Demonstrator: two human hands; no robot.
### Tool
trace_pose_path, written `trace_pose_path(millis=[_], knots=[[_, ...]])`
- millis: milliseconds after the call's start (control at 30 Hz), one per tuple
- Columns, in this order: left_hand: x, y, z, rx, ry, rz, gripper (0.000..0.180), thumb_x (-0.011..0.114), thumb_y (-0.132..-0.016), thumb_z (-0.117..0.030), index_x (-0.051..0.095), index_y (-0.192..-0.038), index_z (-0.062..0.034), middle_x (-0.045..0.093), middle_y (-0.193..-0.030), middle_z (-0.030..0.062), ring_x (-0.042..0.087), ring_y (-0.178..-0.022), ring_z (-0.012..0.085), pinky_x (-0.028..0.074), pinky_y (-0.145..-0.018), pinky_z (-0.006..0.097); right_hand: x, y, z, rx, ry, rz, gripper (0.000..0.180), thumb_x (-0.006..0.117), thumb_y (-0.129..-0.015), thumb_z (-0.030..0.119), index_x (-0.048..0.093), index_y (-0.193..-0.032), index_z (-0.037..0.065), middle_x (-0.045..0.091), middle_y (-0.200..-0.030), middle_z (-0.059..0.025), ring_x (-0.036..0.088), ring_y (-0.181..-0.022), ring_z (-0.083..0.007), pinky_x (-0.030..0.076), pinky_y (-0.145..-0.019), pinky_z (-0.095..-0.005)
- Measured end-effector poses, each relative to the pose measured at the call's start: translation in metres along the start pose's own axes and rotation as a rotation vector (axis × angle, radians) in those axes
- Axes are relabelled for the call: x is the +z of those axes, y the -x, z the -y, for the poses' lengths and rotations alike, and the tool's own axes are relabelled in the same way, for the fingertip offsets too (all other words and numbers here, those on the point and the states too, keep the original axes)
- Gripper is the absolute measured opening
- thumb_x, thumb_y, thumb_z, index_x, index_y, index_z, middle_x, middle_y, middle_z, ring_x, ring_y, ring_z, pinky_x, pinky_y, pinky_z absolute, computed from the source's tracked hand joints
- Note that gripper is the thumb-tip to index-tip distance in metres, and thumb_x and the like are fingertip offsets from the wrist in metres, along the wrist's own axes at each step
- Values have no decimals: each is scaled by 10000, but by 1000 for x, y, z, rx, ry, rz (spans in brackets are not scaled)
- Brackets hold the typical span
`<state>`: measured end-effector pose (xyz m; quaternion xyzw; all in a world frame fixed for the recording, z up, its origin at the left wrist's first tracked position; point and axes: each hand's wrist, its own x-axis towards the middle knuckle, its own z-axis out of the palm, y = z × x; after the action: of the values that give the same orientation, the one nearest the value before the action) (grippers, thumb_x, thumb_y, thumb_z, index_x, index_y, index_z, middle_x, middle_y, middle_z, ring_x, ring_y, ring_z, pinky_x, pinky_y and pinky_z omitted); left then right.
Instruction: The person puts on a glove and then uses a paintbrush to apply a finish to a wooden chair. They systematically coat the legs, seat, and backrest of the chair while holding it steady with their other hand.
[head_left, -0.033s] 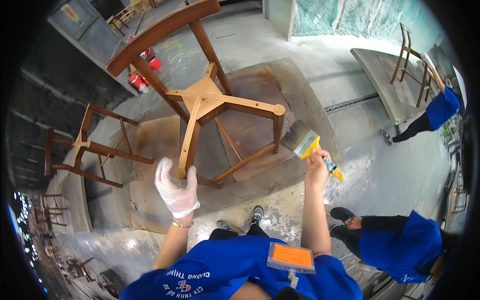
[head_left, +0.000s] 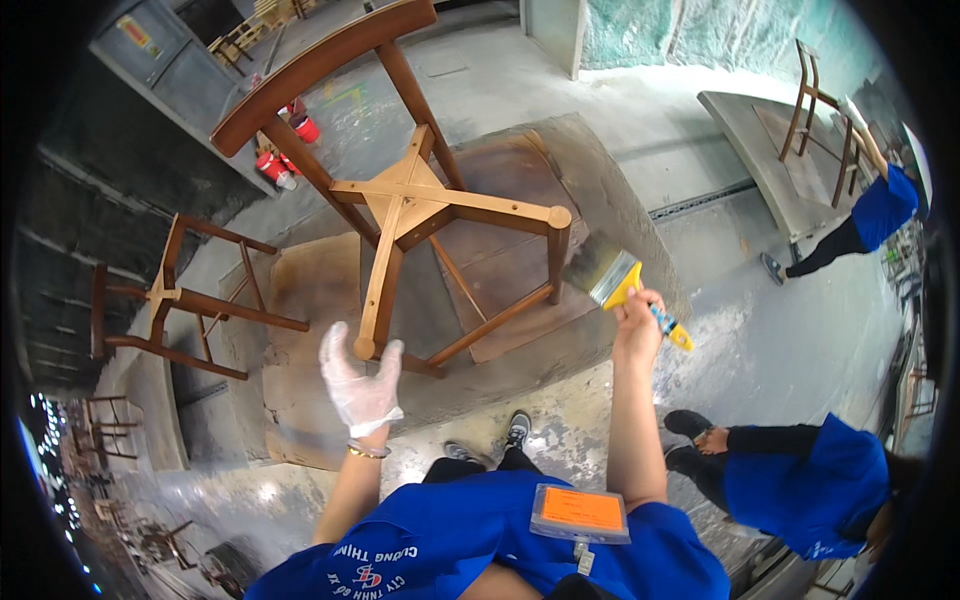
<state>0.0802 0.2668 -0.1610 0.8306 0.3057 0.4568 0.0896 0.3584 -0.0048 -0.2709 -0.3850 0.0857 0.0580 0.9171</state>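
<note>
1. Wooden chair (head_left: pixel 405 195): shown upright at ctr., w/ curved backrest to the rear and pale X-shaped seat frame exposed; it is supported on a low grey platform (head_left: pixel 625 215), partly covered w/ brown cardboard (head_left: pixel 312 290).
2. L hand (head_left: pixel 362 395): clad in a thin white glove; fingers and thumb are held apart, w/ the near L corner of the seat frame btwn them. Whether the wood is touched cannot be told for certain from above.
3. R hand (head_left: pixel 637 318): bare; its fingers are closed firmly on the handle of a wide paintbrush (head_left: pixel 622 283), yellow and blue w/ a metal band. The dark bristles are pointed up and L, just beside the chair's R front leg.
4. Second chair (head_left: pixel 165 294): similar in type, placed L of the first.
5. Red buckets (head_left: pixel 270 167): set on the floor behind, upper L.
6. Co-worker (head_left: pixel 884 212), far R, in blue top: placed next to another chair (head_left: pixel 806 95).
7. Orange badge (head_left: pixel 580 509): worn on the blue shirt (head_left: pixel 450 515), lower ctr.
</note>
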Motion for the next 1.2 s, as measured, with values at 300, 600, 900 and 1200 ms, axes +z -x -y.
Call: trace_pose_path(millis=[300, 600, 900, 1200], knots=[[48, 12, 66, -590, 568, 238, 444, 841, -901, -54, 601, -1274, -77, 745, -1099, 86, 733, -979, 192, 608, -881, 338, 55, -15, 15, 49, -284, -109, 247, 727, -915, -54, 622, -1033, 136, 745, -1048, -102, 732, -1044, -275, 573, -1000, -495], [12, -85, 62, -461, 566, 31, 495, 810, -912, -46, 566, -1334, -133, 697, -1195, 122, 740, -912, 168, 607, -821, 339, 36, -35, -69, 135, -363, -68, 232, 735, -916, -47, 624, -1034, 119, 726, -994, -96, 724, -971, -266, 588, -938, -468], [43, -147, 77, -308, 327, -78, 363, 845, -910, -141, 732, -1252, -102, 727, -1294, 62, 662, -1186, 208, 503, -1073, 347, -75, -74, -118, 55, 263, -646, 203, 670, -859, -79, 636, -869, 121, 609, -822, -16, 534, -690, -164, 490, -659, -363], [74, -229, 95, -339, 132, -84, 336, 859, -856, -215, 798, -1184, -178, 763, -1215, 86, 705, -1109, 223, 532, -1006, 364, -65, -65, -106, 104, 160, -351, 159, 729, -902, -36, 652, -867, 99, 734, -1111, -107, 710, -991, -211, 582, -843, -375]])
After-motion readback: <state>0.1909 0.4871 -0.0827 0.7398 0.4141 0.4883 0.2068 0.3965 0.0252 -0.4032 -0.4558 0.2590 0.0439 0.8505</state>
